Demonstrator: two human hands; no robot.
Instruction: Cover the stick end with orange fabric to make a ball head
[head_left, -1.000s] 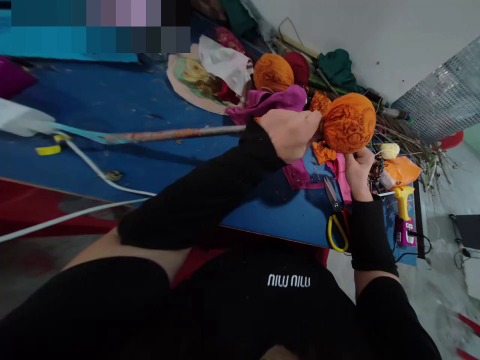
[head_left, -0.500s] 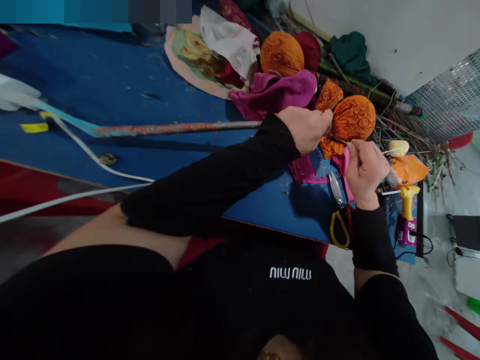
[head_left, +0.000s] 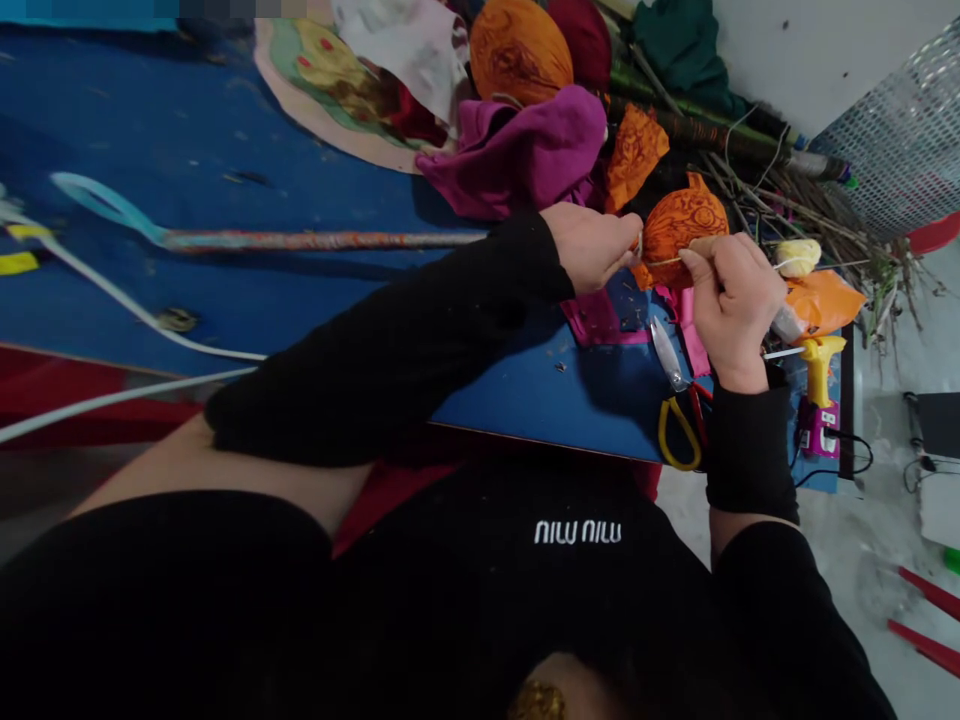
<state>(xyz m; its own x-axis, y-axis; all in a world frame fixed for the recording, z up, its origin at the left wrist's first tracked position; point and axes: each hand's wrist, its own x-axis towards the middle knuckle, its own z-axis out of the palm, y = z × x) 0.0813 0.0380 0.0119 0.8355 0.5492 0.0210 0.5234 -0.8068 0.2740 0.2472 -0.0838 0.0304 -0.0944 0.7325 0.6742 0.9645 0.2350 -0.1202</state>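
An orange patterned cloth-wrapped ball [head_left: 686, 218] sits between my two hands, near the table's right end. My left hand [head_left: 600, 250] is closed at the left side of the ball, pinching its gathered cloth. Across the ball's near side runs a pale string [head_left: 664, 262], pulled taut. My right hand [head_left: 739, 300] is closed, with thumb and finger pinching that string. A long rod [head_left: 322, 241] with a light blue loop at its far left end passes behind my left forearm; whether it joins the ball is hidden. Scissors [head_left: 677, 395] with yellow and red handles lie below my right hand.
Purple cloth [head_left: 517, 150], a second orange ball [head_left: 521, 50] and a bundle of twigs [head_left: 795, 190] lie beyond my hands. At right are a string ball [head_left: 797, 257], a yellow glue gun [head_left: 821, 365] and a purple power socket [head_left: 817, 428]. A white cable [head_left: 142, 400] crosses the left edge.
My right hand has risen beside the ball, drawing the string across its front. The ball has turned slightly, a cloth tip now showing on top. The view has shifted.
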